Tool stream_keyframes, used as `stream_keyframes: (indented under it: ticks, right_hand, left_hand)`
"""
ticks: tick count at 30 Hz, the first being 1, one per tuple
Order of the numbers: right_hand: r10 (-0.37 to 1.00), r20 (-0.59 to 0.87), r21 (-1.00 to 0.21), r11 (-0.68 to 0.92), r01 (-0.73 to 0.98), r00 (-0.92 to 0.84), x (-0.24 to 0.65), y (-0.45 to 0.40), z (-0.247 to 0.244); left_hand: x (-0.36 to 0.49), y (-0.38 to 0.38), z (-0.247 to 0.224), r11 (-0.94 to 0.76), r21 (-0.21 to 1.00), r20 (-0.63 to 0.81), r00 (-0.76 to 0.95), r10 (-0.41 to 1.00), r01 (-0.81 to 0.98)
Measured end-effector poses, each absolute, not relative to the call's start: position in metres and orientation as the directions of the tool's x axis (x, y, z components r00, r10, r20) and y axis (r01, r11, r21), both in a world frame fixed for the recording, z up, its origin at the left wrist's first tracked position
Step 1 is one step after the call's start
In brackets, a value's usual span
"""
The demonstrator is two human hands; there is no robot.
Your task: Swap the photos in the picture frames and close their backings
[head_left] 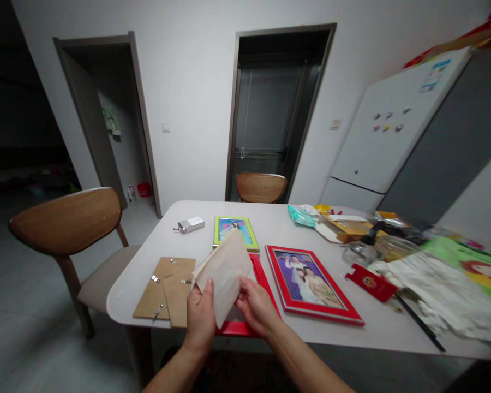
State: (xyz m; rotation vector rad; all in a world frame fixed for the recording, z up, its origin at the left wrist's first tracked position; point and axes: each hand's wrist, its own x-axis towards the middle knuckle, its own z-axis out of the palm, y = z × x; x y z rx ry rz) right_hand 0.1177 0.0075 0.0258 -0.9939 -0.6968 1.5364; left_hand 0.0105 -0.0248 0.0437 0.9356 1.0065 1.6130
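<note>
A small stack of off-white paper sheets (228,265) is held tilted above the table's near edge. My left hand (202,314) closes on its lower left side, thumb across the front. On its right edge my right hand (256,303) pinches with bent fingers. Beneath the hands lies a red picture frame (265,284), largely hidden by the sheets. To its right is another red picture frame (311,281) with a photo of people. A lime-green picture frame (251,234) sits behind the sheets. Left of my left hand lie brown backing boards (163,289) with metal clips.
A small silver-and-white box (190,225) rests toward the back left of the white table (139,267). Clutter fills the right side: a red envelope (370,283), white cloth-like wrapping (437,289), a teal packet (301,215). Wooden chairs (69,218) stand left and behind.
</note>
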Motion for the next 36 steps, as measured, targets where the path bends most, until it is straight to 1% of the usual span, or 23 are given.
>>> stream_keyframes:
  ticks: [2,4,5,8,11,13,16,18,22,24,25,27,30,32,33,34,36]
  right_hand:
    - [0.988,-0.148,-0.814,-0.098,-0.572,0.041,0.126,0.01,0.028]
    - [0.987,-0.121,-0.827,-0.041,-0.56,0.106,0.139,0.014,0.033]
    - [0.985,-0.129,-0.849,-0.051,-0.526,0.113,0.146,0.017,0.035]
    - [0.976,-0.195,-0.92,-0.15,-0.361,0.093,0.169,0.027,0.037]
    - [0.973,-0.214,-0.961,-0.193,-0.2,0.089,0.182,0.036,0.03]
    - [0.976,-0.204,-0.975,-0.195,-0.105,0.08,0.183,0.041,0.024]
    - [0.985,-0.154,-0.987,-0.157,0.04,0.077,0.177,0.047,0.018]
    - [0.987,-0.122,-0.982,-0.136,0.131,0.105,0.172,0.05,0.016]
    - [0.981,-0.067,-0.949,-0.119,0.292,0.18,0.166,0.053,0.015]
    - [0.987,0.005,-0.902,-0.065,0.426,0.16,0.167,0.053,0.016]
    - [0.989,0.053,-0.857,-0.026,0.514,0.138,0.168,0.053,0.016]
    - [0.987,0.132,-0.717,0.032,0.697,0.091,0.17,0.052,0.017]
    - [0.986,0.146,-0.457,-0.002,0.889,0.077,0.169,0.047,0.018]
    - [0.988,0.134,-0.316,-0.031,0.948,0.077,0.167,0.044,0.018]
    - [0.988,0.135,-0.269,-0.034,0.963,0.072,0.167,0.043,0.017]
    - [0.988,0.14,-0.241,-0.032,0.97,0.067,0.166,0.042,0.017]
    - [0.986,0.152,-0.232,-0.024,0.973,0.061,0.167,0.042,0.015]
  left_hand:
    - [0.017,-0.024,0.035,-0.14,0.899,0.077,-0.164,0.983,-0.414]
    - [0.015,-0.021,0.026,-0.118,0.915,0.074,-0.127,0.989,-0.387]
    - [0.013,-0.02,0.022,-0.111,0.93,0.074,-0.116,0.99,-0.35]
    - [0.001,-0.016,0.012,-0.087,0.979,0.073,-0.082,0.994,-0.183]
    - [-0.005,-0.019,0.012,-0.102,0.991,0.105,-0.02,0.994,0.088]
    - [-0.006,-0.024,0.016,-0.146,0.951,0.145,0.023,0.989,0.271]
    - [-0.004,-0.028,0.018,-0.224,0.87,0.198,0.105,0.975,0.439]
    - [-0.004,-0.029,0.014,-0.284,0.818,0.237,0.158,0.959,0.5]
    - [-0.006,-0.029,-0.001,-0.414,0.712,0.319,0.265,0.91,0.567]
    - [-0.007,-0.031,-0.003,-0.455,0.656,0.321,0.323,0.89,0.602]
    - [-0.007,-0.032,-0.002,-0.466,0.629,0.311,0.347,0.885,0.623]
    - [-0.006,-0.033,0.003,-0.473,0.58,0.277,0.386,0.88,0.663]
    - [-0.002,-0.035,0.013,-0.46,0.53,0.211,0.415,0.885,0.712]
    - [0.001,-0.036,0.016,-0.456,0.515,0.188,0.424,0.886,0.726]
    - [0.002,-0.037,0.016,-0.459,0.516,0.187,0.428,0.884,0.724]
    - [0.0,-0.037,0.016,-0.464,0.523,0.195,0.43,0.882,0.715]
    - [-0.01,-0.038,0.016,-0.472,0.548,0.231,0.417,0.879,0.691]
